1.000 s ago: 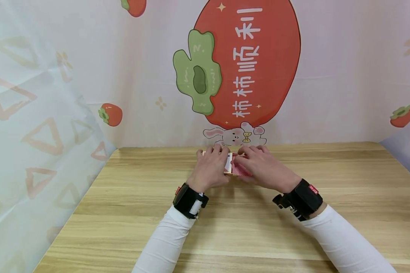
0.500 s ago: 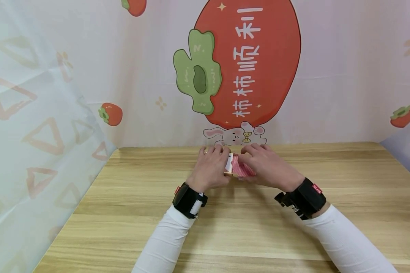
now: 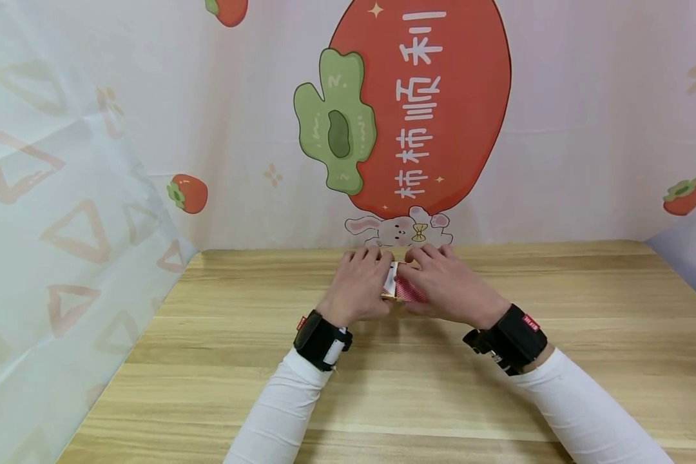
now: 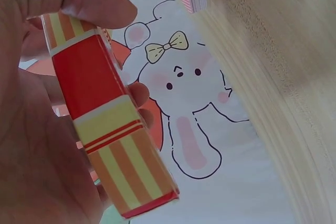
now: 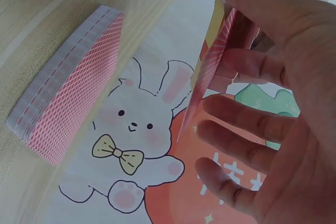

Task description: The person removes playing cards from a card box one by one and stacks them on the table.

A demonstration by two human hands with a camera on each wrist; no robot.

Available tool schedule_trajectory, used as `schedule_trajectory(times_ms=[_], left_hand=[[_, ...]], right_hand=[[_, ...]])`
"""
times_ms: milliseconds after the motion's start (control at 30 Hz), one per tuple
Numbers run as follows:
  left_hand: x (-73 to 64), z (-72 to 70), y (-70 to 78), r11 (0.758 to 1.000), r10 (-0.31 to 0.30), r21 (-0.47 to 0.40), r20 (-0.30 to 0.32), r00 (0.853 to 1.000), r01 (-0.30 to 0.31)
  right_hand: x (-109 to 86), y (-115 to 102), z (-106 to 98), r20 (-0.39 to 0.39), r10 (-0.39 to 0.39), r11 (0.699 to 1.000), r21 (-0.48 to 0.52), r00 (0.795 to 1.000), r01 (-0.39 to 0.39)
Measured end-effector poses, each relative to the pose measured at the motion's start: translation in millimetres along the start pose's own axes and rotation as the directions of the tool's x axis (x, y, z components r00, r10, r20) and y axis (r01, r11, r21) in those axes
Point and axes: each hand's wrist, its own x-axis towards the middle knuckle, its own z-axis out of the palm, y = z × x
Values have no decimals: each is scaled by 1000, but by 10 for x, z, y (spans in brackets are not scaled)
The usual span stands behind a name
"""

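My left hand (image 3: 356, 283) grips a playing-card box (image 4: 105, 124) with orange and cream stripes and a red band. The thumb lies across it and the fingers wrap behind. At the box's right end, my right hand (image 3: 452, 283) pinches a thin red-patterned piece (image 5: 210, 72) between thumb and bent fingers. Whether this is the box's flap or a loose card, I cannot tell. The other right fingers reach out loosely. A deck of playing cards (image 5: 68, 82) with white edges and a red pattern appears apart from the box; in the head view the hands hide it.
The wooden table (image 3: 406, 399) runs under both arms. Right behind the hands, a cloth backdrop (image 3: 243, 129) with a large persimmon and a rabbit rises at the table's back edge. Black camera straps (image 3: 513, 338) sit on both wrists.
My right hand shifted slightly right half a second ago, baring more of the red-patterned piece, then came back left toward the box. The left hand has hardly moved.
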Motion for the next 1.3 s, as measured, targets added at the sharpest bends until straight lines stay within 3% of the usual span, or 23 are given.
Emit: schedule_trajectory(times_ms=[367,633,800,1000,1300], left_hand=[[-5,3,-23,1000,-5,-19,3,1000,5],[-8,-5,-34,1000,3,-31,2,1000,-3],[-10,-9,-32,999,2,-36,2,1000,-2],[-18,-11,-39,999,5,-37,-1,1000,-5],[-31,-41,-60,999,-10,-52,29,1000,12]], right_hand=[[-8,28,-12,-27,-14,1000,19,1000,14],[1,18,-34,28,-2,996,93,1000,-1],[9,23,-34,20,-2,988,153,1000,-1],[-7,51,-44,20,3,984,178,1000,-6],[-51,74,-101,83,47,979,196,995,-63]])
